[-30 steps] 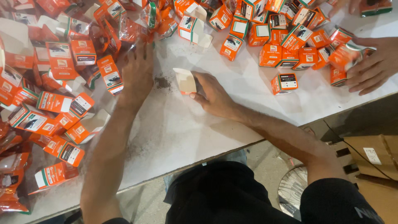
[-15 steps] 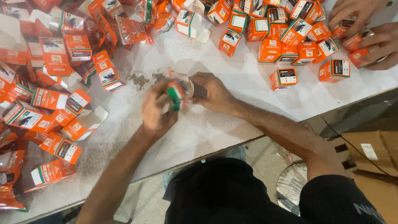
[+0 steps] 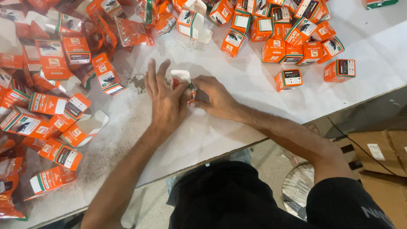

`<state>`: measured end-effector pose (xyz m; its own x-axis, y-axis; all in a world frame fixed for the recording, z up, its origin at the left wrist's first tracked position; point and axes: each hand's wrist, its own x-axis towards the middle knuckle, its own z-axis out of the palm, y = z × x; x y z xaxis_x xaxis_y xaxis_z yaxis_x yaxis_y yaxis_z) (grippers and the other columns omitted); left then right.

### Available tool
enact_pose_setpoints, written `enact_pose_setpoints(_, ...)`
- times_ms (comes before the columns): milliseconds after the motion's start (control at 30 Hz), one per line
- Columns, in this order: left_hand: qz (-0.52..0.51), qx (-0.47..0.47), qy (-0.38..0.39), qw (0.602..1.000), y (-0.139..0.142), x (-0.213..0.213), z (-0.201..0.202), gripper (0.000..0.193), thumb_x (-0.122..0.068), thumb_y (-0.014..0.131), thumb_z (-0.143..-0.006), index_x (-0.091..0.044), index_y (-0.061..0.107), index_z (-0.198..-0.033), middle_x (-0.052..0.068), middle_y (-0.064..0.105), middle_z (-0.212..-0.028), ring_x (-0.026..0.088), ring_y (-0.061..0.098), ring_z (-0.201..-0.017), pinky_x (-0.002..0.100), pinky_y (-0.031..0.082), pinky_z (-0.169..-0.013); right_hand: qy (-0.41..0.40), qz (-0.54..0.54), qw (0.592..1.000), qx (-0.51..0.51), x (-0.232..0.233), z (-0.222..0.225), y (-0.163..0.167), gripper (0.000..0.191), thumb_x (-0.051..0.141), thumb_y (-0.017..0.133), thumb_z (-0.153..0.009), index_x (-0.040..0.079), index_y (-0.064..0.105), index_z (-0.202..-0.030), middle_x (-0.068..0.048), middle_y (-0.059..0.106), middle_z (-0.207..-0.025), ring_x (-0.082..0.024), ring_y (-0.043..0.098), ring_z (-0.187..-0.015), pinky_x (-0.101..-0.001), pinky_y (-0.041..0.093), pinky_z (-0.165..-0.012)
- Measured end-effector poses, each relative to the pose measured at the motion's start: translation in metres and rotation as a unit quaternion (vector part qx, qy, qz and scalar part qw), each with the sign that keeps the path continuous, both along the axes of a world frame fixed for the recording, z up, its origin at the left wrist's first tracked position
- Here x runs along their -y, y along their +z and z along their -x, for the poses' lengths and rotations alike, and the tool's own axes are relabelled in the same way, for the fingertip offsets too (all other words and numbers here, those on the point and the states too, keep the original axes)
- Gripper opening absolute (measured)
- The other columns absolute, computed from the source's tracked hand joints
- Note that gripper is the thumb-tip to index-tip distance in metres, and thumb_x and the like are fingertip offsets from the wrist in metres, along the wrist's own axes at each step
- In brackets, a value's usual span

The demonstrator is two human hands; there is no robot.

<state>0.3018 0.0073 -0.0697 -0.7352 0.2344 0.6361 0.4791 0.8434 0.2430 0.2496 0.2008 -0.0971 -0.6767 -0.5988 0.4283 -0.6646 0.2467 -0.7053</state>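
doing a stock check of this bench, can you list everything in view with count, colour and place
small orange cardboard box with open white flap: one, orange, white and green, table centre, held between both hands
closed small orange cartons: many, too many to count, orange with white and black panels, clustered at the table's top right
open and flattened orange cartons: many, orange with white insides, heaped along the left side
white table top: one, white, dusty, dark specks left of the hands
brown cardboard boxes: a few, brown, on the floor at right
left hand: one, fingers spread over the held box
right hand: one, gripping the box's right side
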Motion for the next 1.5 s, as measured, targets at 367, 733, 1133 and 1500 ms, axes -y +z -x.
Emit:
enact_pose_setpoints(367, -0.402, 0.332, -0.099, 0.848, -0.014, 0.012, 0.026, 0.022, -0.006, 0.073, -0.089, 0.005, 0.071, -0.109, 0.006, 0.071, -0.094, 0.010, 0.067, -0.082, 0.027, 0.057, -0.072, -0.025, 0.005, 0.999, 0.031, 0.001, -0.007, -0.008, 0.076, 0.018, 0.083, -0.084, -0.001, 0.044, -0.147, -0.018, 0.058, -0.136, -0.041, 0.054, -0.126, -0.0485, 0.046, -0.103)
enact_pose_setpoints(733, -0.443, 0.425, -0.143, 0.776, 0.008, 0.023, 0.017, 0.024, -0.008, 0.060, -0.088, -0.001, 0.064, -0.111, 0.005, 0.067, -0.087, 0.011, 0.064, -0.070, 0.029, 0.054, -0.059, -0.026, -0.075, 0.980, -0.183, 0.005, -0.016, -0.011, 0.073, 0.002, 0.075, -0.081, -0.001, 0.046, -0.147, -0.026, 0.053, -0.141, -0.042, 0.058, -0.122, -0.0499, 0.048, -0.102)
enact_pose_setpoints(1133, -0.240, 0.197, -0.048, 0.949, -0.019, 0.015, 0.024, 0.020, -0.001, 0.065, -0.089, 0.003, 0.071, -0.107, 0.016, 0.073, -0.110, 0.027, 0.064, -0.084, 0.039, 0.054, -0.077, -0.047, -0.028, 0.992, -0.112, 0.006, -0.019, -0.004, 0.047, 0.007, 0.078, -0.087, 0.003, 0.050, -0.125, -0.021, 0.064, -0.127, -0.039, 0.065, -0.109, -0.0498, 0.050, -0.093)
enact_pose_setpoints(1500, -0.126, 0.094, -0.172, 0.973, -0.012, 0.028, 0.004, 0.029, -0.004, 0.074, -0.090, -0.001, 0.064, -0.118, 0.020, 0.065, -0.137, 0.040, 0.064, -0.130, 0.045, 0.054, -0.109, -0.067, -0.042, 0.997, -0.007, 0.008, -0.017, -0.002, 0.051, 0.006, 0.077, -0.086, 0.006, 0.040, -0.122, -0.017, 0.066, -0.106, -0.039, 0.065, -0.098, -0.0487, 0.051, -0.080)
